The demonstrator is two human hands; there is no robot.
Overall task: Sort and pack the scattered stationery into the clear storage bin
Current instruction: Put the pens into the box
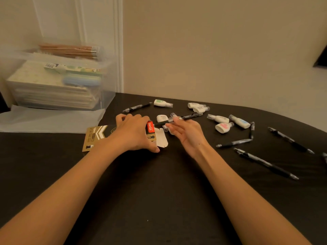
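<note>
Left hand (134,133) grips open end of pen box (96,137), flat on table (159,191), flap splayed rightward. Right hand (185,133) pinches black pen (191,116), tip at box mouth. Likely step: loading pens. Keep box pinned, flap clear, pen in line with box, slide straight. Loose pens (265,163) and correction tapes (222,127) lie to right; clear storage bin (108,85) far left, partly filled

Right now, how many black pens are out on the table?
7: far pen beside the green correction tape; held pen in the right hand; four loose pens at right; edge pen cut off. The pen box may hide more.
</note>
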